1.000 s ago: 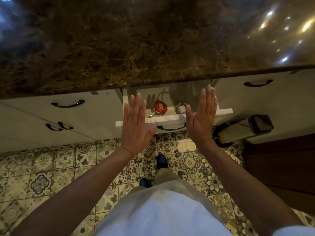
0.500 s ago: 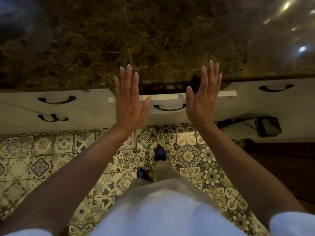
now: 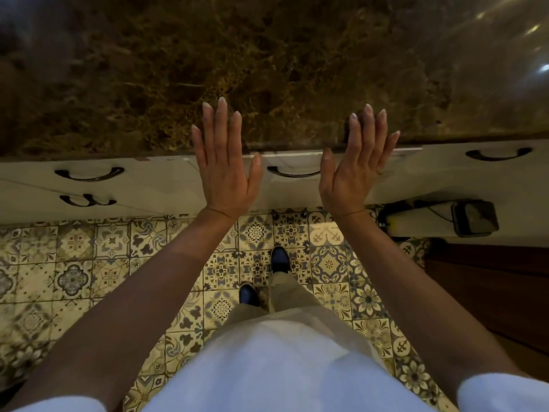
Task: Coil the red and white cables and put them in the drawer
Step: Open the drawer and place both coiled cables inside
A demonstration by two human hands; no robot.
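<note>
The white drawer (image 3: pixel 292 185) with a dark curved handle (image 3: pixel 293 172) sits flush under the brown marble counter (image 3: pixel 267 69), closed. The red and white cables are hidden from view. My left hand (image 3: pixel 222 165) is flat, fingers apart, in front of the drawer's left side, holding nothing. My right hand (image 3: pixel 355 165) is held flat the same way over the drawer's right side, also with nothing in it. Both hands' fingertips reach over the counter's front edge.
Other white drawers with dark handles (image 3: pixel 89 173) (image 3: pixel 497 154) flank the middle one. A black device with a cord (image 3: pixel 472 217) lies on the floor at the right. Patterned tiles (image 3: pixel 89 263) cover the floor, where my shoes (image 3: pixel 279 258) stand.
The drawer, open a second ago with the red coil and another coil visible inside, has slid fully closed. Both flat hands have moved forward with it, up to the counter edge.
</note>
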